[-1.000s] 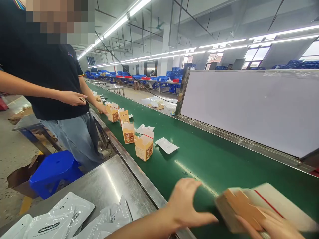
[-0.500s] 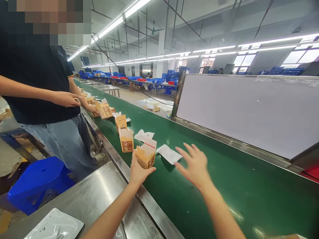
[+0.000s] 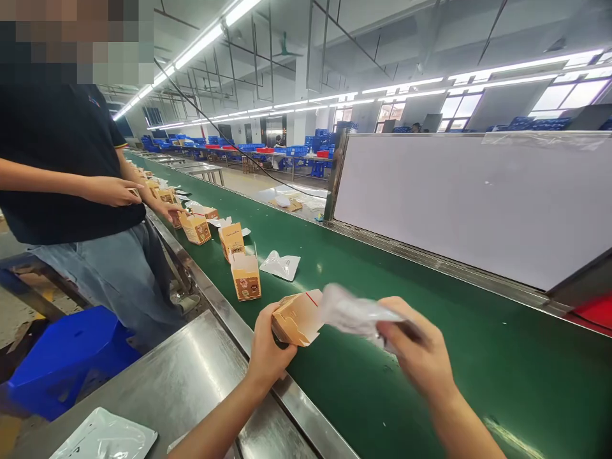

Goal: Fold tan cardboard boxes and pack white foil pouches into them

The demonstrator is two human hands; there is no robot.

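My left hand [image 3: 268, 347] is wrapped round a small orange carton [image 3: 295, 317], tilted so its open top faces right. In my right hand [image 3: 421, 350] a white pouch [image 3: 356, 315] is pinched, smeared by motion. The pouch's left end is close to the carton's open flap; whether they touch I cannot tell. Just beyond, an open carton [image 3: 247, 280] stands upright on the green conveyor belt [image 3: 459, 344], with another carton [image 3: 232, 241] behind it. A second white pouch [image 3: 282, 264] lies flat on the belt to their right.
A co-worker [image 3: 71, 159] stands at the left, one hand by a carton [image 3: 196, 228]. More cartons and pouches line the belt farther off. A steel table [image 3: 191, 376] with a silvery pouch [image 3: 105, 437] and a blue stool [image 3: 71, 357] are at lower left. A white panel [image 3: 459, 204] borders the right.
My right hand has picked up the white pouch from the belt and brought it by the carton. My left hand has tipped the carton rightward. The co-worker's carton now rests on the belt.
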